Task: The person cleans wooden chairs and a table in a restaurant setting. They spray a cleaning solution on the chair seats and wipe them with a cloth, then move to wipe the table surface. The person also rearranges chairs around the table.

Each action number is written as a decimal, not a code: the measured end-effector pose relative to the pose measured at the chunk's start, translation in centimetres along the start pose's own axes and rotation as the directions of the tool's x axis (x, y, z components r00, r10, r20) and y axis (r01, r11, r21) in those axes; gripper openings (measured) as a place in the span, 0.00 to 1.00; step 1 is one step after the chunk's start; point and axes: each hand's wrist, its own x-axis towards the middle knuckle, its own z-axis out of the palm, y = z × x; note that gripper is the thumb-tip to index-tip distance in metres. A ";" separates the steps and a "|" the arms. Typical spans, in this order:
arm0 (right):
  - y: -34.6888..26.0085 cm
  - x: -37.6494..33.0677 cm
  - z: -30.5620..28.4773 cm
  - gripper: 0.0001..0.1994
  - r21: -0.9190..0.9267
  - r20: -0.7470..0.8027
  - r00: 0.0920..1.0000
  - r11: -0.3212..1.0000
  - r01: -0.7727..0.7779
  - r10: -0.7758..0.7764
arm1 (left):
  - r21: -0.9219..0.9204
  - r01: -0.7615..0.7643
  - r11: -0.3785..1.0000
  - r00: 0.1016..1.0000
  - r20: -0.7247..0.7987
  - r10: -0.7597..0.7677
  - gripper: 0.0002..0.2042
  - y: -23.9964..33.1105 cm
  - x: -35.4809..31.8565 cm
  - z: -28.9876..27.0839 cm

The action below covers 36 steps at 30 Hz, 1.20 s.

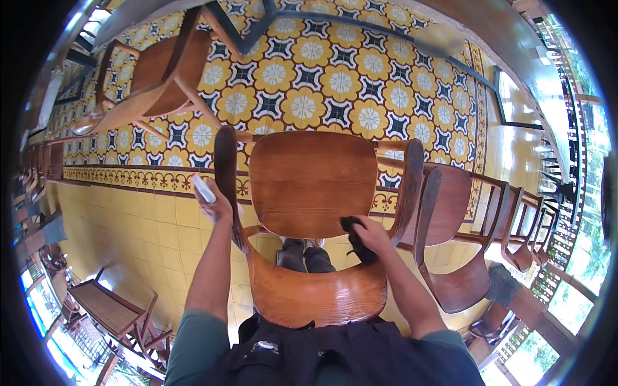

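A wooden armchair stands directly in front of me, its flat brown seat (312,183) beyond its curved, glossy backrest (315,293). My left hand (217,207), beside the chair's left armrest (226,161), is closed around a slim white bottle (204,189) with a red tip. Most of the bottle's lower part is hidden in the palm. My right hand (374,235) grips a bunched black cloth (358,239) above the right end of the backrest, close to the seat's near right corner. Whether the cloth touches the wood, I cannot tell.
More wooden chairs (454,283) line up close on the right. Another chair (154,74) stands at the far left, near a dark metal table frame (257,32). A woven-top piece of furniture (106,305) sits at lower left. Patterned yellow tiles (302,106) cover the floor ahead.
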 end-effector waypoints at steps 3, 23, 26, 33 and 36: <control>-1.7 -5.9 -5.2 0.16 -0.046 -0.194 0.981 0.998 -0.036 0.026 | 0.002 -0.097 0.995 0.994 -0.044 0.097 0.25 -0.2 0.2 0.4; 4.2 -6.0 -0.1 0.18 0.769 0.035 0.909 0.570 -0.291 0.416 | 0.024 0.574 0.818 0.508 0.773 -0.379 0.24 3.5 -8.5 -20.7; 1.1 -0.9 -2.4 0.15 0.858 0.007 0.892 0.455 -0.237 0.452 | -0.064 0.492 0.868 0.521 0.821 -0.234 0.22 7.8 -5.8 -17.9; -7.7 13.3 -10.5 0.14 0.837 -0.125 0.871 0.522 -0.165 0.476 | -0.297 0.383 0.875 0.610 0.793 0.002 0.18 15.3 4.5 -6.3; -10.8 19.5 -13.1 0.14 0.877 -0.017 0.888 0.433 -0.207 0.460 | -0.310 0.422 0.852 0.653 0.756 -0.048 0.17 18.4 9.2 -1.2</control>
